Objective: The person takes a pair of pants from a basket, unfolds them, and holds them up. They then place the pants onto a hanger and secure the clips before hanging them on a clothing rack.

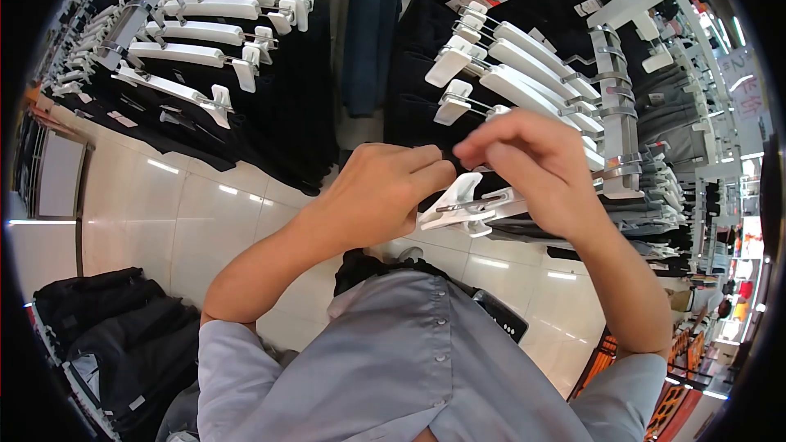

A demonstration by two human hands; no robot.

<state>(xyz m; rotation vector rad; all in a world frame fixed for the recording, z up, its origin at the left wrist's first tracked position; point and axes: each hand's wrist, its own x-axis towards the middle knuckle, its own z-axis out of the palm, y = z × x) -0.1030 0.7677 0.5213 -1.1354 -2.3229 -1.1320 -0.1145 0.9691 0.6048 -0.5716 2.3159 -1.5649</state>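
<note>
My left hand (391, 190) is closed beside a white clip hanger (503, 205), its fingers curled next to the white end clip (460, 200). What those fingers hold is hidden from above. My right hand (542, 170) reaches over the hanger's bar, fingers bent and pointing left; its fingertips come close to the left hand's. Whether a small piece sits between them I cannot make out. Metal hooks join this hanger and several other white clip hangers (532, 74) to a rail (616, 102) at the right. Black garments (417, 41) hang under those hangers.
Another rail (135, 20) at the left carries white hangers with black trousers (286, 106). Blue trousers (360, 41) hang at the back between the racks. Dark folded clothes (123, 344) lie at lower left. Light floor tiles (164, 205) lie below. More racks of clothing (671, 123) stand right.
</note>
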